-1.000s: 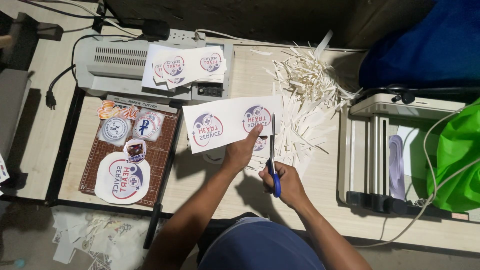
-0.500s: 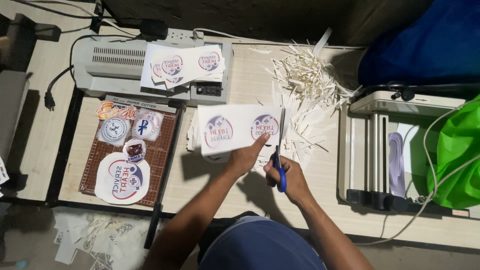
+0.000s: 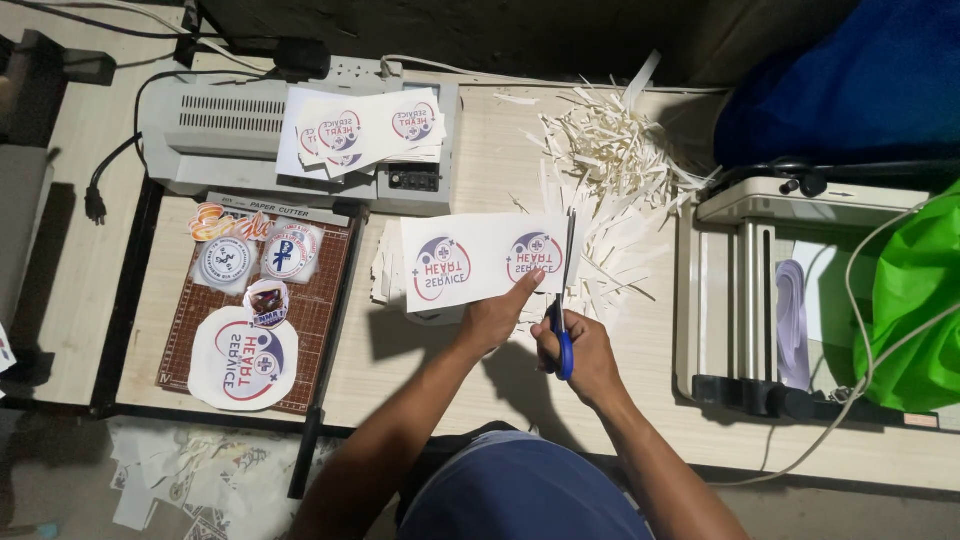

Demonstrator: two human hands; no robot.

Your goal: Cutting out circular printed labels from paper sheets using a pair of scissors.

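Left hand [image 3: 492, 318]: pinching the lower edge of the sheet [image 3: 478, 262], thumb on top, fingers clamped on the paper and keeping it flat above the table [image 3: 440, 370]
Right hand [image 3: 580, 350]: closed around the blue handles of the scissors [image 3: 562, 300], blades pointing away from the body
Scissors: blades are running up the sheet's right edge, just right of the second round logo; whether they are parted or closed I cannot tell, they look like one thin line
Sheet: white, printed with two round logos side by side, lying in front of the body near the table's middle, over a small stack of paper
Step in hand: judging by the blade line, a trimming cut along the sheet's right margin is going on
Next move calls for: as I judge it, keeping the blades straight and clear of the logo, with the left thumb staying out of the cutting line
Scraps [image 3: 610, 160]: a heap of white strips lying just beyond and right of the sheet
Laminator [image 3: 230, 140]: sitting at the back left, carrying more printed sheets [image 3: 360, 128]
Cutter [image 3: 255, 300]: brown grid board at the left, holding cut-out stickers
Machine [image 3: 745, 290]: standing well to the right of the hands
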